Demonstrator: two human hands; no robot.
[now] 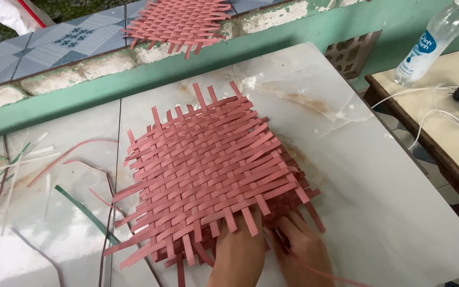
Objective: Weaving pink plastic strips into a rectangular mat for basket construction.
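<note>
Pink strips (208, 165) interlace into a flat mat (ends loose) — edges ragged.

left hand (238, 254): bare, no sleeve | right hand (302, 251): bare, no ring

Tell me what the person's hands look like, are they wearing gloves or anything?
No gloves. Both the left hand and the right hand are bare. No rings, watch or bracelets show on them, and no sleeves reach the wrists as far as the picture shows. Only the hands and wrists are in view.
</note>
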